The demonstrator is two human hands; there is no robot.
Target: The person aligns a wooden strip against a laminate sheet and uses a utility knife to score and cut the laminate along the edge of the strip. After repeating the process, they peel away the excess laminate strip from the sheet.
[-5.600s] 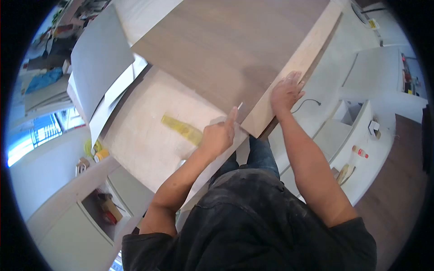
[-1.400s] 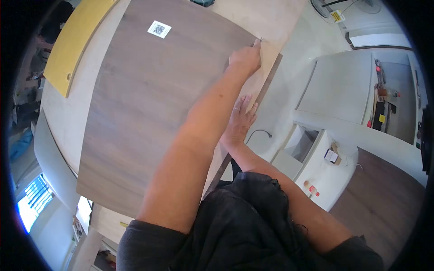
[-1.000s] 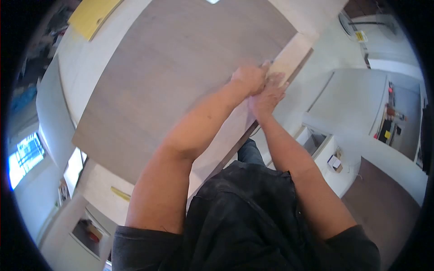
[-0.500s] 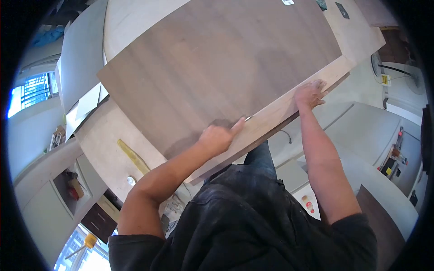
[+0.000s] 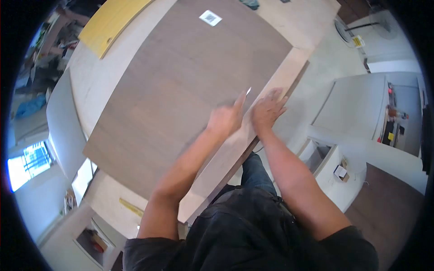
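Observation:
A large brown wood-grain panel (image 5: pixel 181 81) with a white label (image 5: pixel 210 18) lies tilted across the view. Along its near right edge runs a pale wooden strip (image 5: pixel 226 151). My left hand (image 5: pixel 226 118) is closed round a thin pointed tool (image 5: pixel 248 91), whose light tip sticks out past the fingers over the panel beside the strip. The tool's handle is hidden in the hand. My right hand (image 5: pixel 268 110) lies on the strip with its fingers spread, just right of the left hand.
Beneath the panel is a pale worktable (image 5: pixel 108 192) with a yellow piece (image 5: pixel 131 207) on it. A yellow board (image 5: pixel 113 25) lies at the upper left. A fan (image 5: pixel 346 32) stands at the upper right, and an open drawer (image 5: pixel 316 156) is at the right.
The view has turned and shifted, bringing the yellow board and the open drawer into sight. My hands are closer together, and the left hand with the tool has moved up along the strip.

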